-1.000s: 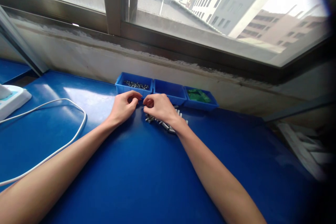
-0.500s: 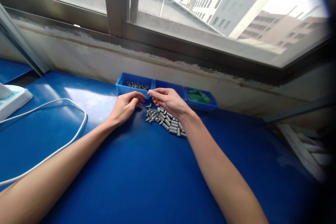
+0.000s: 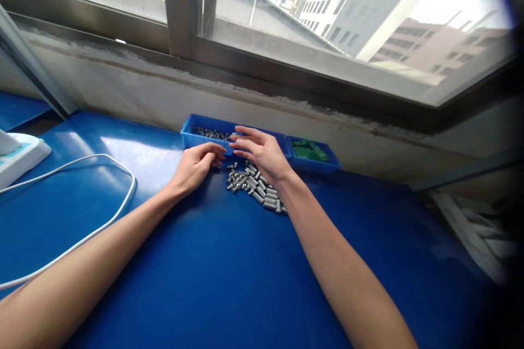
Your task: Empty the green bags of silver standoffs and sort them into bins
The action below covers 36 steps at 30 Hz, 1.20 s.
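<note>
My right hand [image 3: 264, 152] hovers at the front edge of the left blue bin [image 3: 188, 139], its fingers stretched and spread with nothing in them. In that bin lie many small metal screws [image 3: 210, 132]. Resting on the table just in front of it, my left hand [image 3: 198, 162] has its fingers loosely bent, thumb apart, with no object visible in it. Between the hands is a pile of short screws [image 3: 236, 180], and beside it a cluster of metal hex standoffs [image 3: 266, 193], partly covered by my right wrist.
Right of the screw bin, a middle blue bin [image 3: 282, 142] is mostly hidden by my right hand. The right bin [image 3: 313, 166] holds green pieces [image 3: 309, 150]. A white cable [image 3: 126, 196] curves over the blue table [image 3: 229, 272] at left, near a white device [image 3: 28, 155]. A window stands behind.
My right hand's thumb and fingers have gone from a pinch on a small piece to spread apart, moving slightly up toward the screw bin. My left hand has stayed in place.
</note>
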Tool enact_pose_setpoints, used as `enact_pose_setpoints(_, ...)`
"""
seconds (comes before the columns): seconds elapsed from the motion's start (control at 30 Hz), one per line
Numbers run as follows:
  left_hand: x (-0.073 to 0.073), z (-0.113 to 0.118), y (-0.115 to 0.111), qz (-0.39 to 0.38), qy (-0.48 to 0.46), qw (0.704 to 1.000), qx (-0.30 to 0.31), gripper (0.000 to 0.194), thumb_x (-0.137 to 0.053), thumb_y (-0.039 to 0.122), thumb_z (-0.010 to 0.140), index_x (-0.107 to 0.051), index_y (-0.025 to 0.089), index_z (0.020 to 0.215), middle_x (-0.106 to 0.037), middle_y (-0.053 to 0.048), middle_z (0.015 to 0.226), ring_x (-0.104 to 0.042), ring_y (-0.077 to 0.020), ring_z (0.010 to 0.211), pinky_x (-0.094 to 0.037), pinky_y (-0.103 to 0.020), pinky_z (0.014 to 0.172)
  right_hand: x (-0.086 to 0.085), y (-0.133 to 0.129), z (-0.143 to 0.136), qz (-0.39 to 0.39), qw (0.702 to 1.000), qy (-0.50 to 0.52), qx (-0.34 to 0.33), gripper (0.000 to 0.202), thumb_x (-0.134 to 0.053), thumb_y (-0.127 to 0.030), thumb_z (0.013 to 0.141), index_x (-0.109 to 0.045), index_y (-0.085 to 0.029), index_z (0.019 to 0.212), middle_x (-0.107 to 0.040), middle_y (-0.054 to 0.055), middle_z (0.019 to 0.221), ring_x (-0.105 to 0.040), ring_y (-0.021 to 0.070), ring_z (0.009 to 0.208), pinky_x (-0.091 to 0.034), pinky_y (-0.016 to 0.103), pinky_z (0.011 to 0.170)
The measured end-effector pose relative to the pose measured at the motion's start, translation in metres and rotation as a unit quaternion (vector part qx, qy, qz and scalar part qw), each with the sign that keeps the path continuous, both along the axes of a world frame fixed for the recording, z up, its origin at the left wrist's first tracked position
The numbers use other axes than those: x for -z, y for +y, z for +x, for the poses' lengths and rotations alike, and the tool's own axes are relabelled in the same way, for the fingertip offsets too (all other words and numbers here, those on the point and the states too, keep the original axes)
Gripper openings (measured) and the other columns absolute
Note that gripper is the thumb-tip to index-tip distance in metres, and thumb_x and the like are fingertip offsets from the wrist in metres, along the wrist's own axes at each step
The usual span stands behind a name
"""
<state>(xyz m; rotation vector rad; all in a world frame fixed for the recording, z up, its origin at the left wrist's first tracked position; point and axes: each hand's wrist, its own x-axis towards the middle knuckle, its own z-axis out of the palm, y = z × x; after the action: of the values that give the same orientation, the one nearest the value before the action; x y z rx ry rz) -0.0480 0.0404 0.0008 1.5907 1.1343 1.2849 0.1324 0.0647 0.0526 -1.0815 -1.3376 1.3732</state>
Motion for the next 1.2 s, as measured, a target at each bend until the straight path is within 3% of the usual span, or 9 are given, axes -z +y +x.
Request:
enact_pose_setpoints(0.13, 0.0, 0.0, 0.0, -0.002, 0.015, 1.0, -0.008, 0.029, -0.049, 0.022, 0.081, -0.073, 0.016, 0.097, -0.075, -0.004, 0.089, -0.069, -0.0171, 0.078, -0.055, -0.028, 0.075, 0.001, 0.0, 0.002, 0.056, 0.996, -0.062, -0.016, 0.023, -0.071, -0.022, 0.08, -0.075, -0.02, 0.102, -0.077, 0.007, 0.11, -0.073, 0.0177, 0.098, -0.06, 0.029, 0.085)
enact_pose_setpoints(0.3, 0.001, 0.0, 0.0, 0.007, 0.035, 0.999, -0.01, 0.03, -0.05, 0.02, 0.08, -0.073, 0.016, 0.099, -0.076, -0.005, 0.093, -0.071, -0.0179, 0.082, -0.056, -0.028, 0.076, -0.003, 0.003, 0.011, 0.116, 0.974, -0.193, -0.02, 0.015, -0.066, -0.024, 0.084, -0.075, -0.018, 0.094, -0.078, 0.006, 0.09, -0.074, 0.0184, 0.082, -0.057, 0.027, 0.073)
enact_pose_setpoints(0.37, 0.002, 0.0, 0.0, 0.008, 0.046, 0.999, -0.011, 0.03, -0.05, 0.019, 0.081, -0.073, 0.016, 0.099, -0.077, -0.005, 0.094, -0.072, -0.018, 0.082, -0.056, -0.028, 0.077, -0.008, 0.002, 0.017, 0.157, 0.939, -0.306, -0.02, 0.016, -0.063, -0.022, 0.085, -0.076, -0.018, 0.093, -0.077, 0.005, 0.082, -0.073, 0.0183, 0.077, -0.055, 0.028, 0.072)
enact_pose_setpoints(0.5, 0.002, 0.0, -0.001, 0.007, 0.078, 0.997, -0.009, 0.029, -0.05, 0.02, 0.082, -0.074, 0.017, 0.098, -0.077, -0.005, 0.095, -0.073, -0.0182, 0.082, -0.056, -0.029, 0.079, -0.018, -0.002, 0.027, 0.185, 0.828, -0.527, -0.038, 0.017, -0.064, -0.019, 0.082, -0.078, -0.02, 0.09, -0.075, 0.007, 0.079, -0.069, 0.0216, 0.073, -0.051, 0.031, 0.071)
enact_pose_setpoints(0.6, 0.003, 0.0, -0.001, 0.016, 0.1, 0.995, -0.002, 0.029, -0.05, 0.019, 0.082, -0.074, 0.017, 0.097, -0.078, -0.005, 0.097, -0.073, -0.0185, 0.085, -0.056, -0.029, 0.08, -0.021, -0.007, 0.026, 0.161, 0.765, -0.622, -0.049, 0.018, -0.066, -0.02, 0.082, -0.079, -0.019, 0.093, -0.075, 0.013, 0.086, -0.069, 0.0263, 0.079, -0.05, 0.035, 0.074)
enact_pose_setpoints(0.7, 0.004, 0.0, 0.0, 0.024, 0.111, 0.994, -0.005, 0.028, -0.051, 0.019, 0.082, -0.075, 0.018, 0.097, -0.078, -0.005, 0.099, -0.073, -0.0189, 0.088, -0.056, -0.029, 0.081, -0.02, -0.011, 0.021, 0.148, 0.72, -0.676, -0.06, 0.022, -0.065, -0.022, 0.084, -0.079, -0.017, 0.099, -0.075, 0.018, 0.096, -0.07, 0.0316, 0.089, -0.05, 0.038, 0.077)
enact_pose_setpoints(1.0, 0.002, 0.001, -0.001, 0.026, 0.114, 0.993, -0.013, 0.028, -0.051, 0.02, 0.082, -0.075, 0.017, 0.095, -0.078, -0.005, 0.099, -0.074, -0.0193, 0.088, -0.057, -0.029, 0.082, -0.011, -0.011, 0.013, 0.156, 0.713, -0.679, -0.077, 0.026, -0.06, -0.028, 0.088, -0.078, -0.024, 0.106, -0.077, 0.012, 0.102, -0.071, 0.0283, 0.096, -0.051, 0.033, 0.082)
enact_pose_setpoints(1.2, 0.005, 0.0, 0.0, 0.03, 0.112, 0.993, -0.013, 0.027, -0.052, 0.019, 0.082, -0.075, 0.017, 0.096, -0.078, -0.005, 0.099, -0.074, -0.0192, 0.088, -0.058, -0.028, 0.08, -0.003, -0.011, 0.004, 0.165, 0.734, -0.656, -0.054, 0.022, -0.062, -0.025, 0.084, -0.079, -0.025, 0.098, -0.077, 0.009, 0.094, -0.072, 0.0256, 0.088, -0.05, 0.03, 0.074)
